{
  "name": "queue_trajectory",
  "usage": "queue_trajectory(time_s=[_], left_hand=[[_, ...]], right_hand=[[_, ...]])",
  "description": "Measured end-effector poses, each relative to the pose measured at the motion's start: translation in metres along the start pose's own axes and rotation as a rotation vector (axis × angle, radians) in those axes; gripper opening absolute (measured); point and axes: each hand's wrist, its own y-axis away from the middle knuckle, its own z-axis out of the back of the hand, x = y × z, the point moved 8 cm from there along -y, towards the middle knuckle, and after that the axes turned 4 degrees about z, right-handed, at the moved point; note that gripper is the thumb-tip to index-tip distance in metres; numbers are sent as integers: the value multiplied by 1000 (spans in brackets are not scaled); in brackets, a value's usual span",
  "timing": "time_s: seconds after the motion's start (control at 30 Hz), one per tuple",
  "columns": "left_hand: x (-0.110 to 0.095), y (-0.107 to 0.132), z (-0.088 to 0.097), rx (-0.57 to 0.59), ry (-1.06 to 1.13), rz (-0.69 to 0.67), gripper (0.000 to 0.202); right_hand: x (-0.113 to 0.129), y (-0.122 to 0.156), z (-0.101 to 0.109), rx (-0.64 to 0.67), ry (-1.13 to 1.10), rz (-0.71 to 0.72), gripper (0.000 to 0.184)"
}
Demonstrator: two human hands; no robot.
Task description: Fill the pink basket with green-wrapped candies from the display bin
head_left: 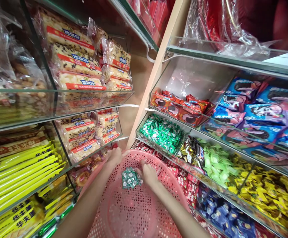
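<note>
A pink perforated plastic basket (131,211) is in front of me. My left hand (114,158) is closed over its far rim, a little left of the middle. Inside the basket, a small cluster of green-wrapped candies (131,178) sits near the far side. Just right of that cluster is my right hand (148,174), with thumb and forefinger apart beside the candies; its other fingers are partly hidden. Beyond the basket, a glass bin holds many more green-wrapped candies (161,132).
Glass shelves rise on both sides, meeting at a wooden post (147,79). Packaged pastries (79,62) and yellow packets (22,172) fill the left. On the right are red packets (181,104), blue packets (265,109), yellow candies (270,195) and dark blue candies (220,211).
</note>
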Motion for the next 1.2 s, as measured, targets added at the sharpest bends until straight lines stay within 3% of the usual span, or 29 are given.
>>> queue_trajectory(time_s=[0.1, 0.27, 0.43, 0.53, 0.7, 0.83, 0.97, 1.1, 1.2], left_hand=[[0, 0, 0, 7, -9, 4, 77], [0, 1, 2, 0, -10, 1, 80], [-1, 2, 3, 9, -7, 10, 78], [-2, 3, 3, 16, -1, 7, 76], [-2, 4, 4, 11, -6, 14, 77], [-2, 3, 5, 17, 5, 15, 77], [-3, 4, 4, 16, 3, 11, 76], [-2, 4, 4, 5, -3, 21, 75], [0, 4, 3, 11, 1, 30, 73]], right_hand=[[13, 8, 42, -81, -8, 102, 27], [26, 23, 126, -192, 54, 420, 20], [-9, 20, 185, -287, 481, 253, 25], [-24, 15, 194, -266, 654, 145, 23], [-33, 9, 185, -221, 694, 55, 27], [-32, 10, 185, -228, 703, 54, 27], [-27, 21, 205, -325, 682, 94, 24], [-12, 38, 224, -479, 465, 218, 16], [6, 40, 205, -454, 99, 393, 12]])
